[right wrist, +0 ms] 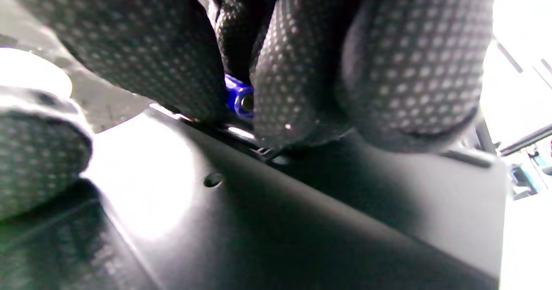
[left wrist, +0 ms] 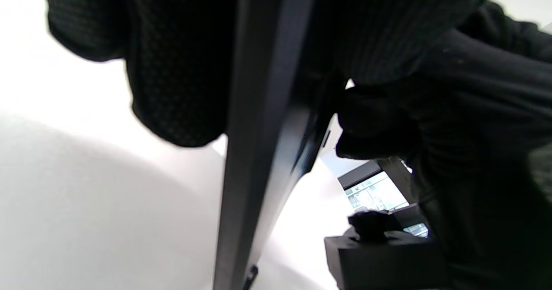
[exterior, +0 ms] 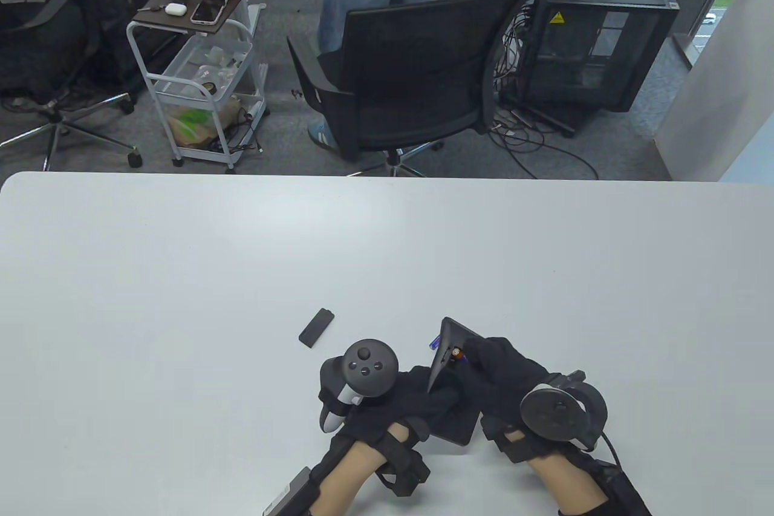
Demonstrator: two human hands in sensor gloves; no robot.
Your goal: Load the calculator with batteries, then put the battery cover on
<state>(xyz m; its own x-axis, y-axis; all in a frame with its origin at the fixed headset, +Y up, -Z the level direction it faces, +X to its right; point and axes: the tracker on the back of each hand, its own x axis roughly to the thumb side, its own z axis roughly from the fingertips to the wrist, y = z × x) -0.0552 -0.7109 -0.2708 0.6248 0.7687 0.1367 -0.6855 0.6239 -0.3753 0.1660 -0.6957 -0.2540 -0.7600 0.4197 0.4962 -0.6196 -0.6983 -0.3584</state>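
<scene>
Overhead, the left hand gripped the tilted calculator near the bench front edge; the battery cover lay apart. Only the right wrist view showed the right hand pinching a blue battery at the compartment.
</scene>
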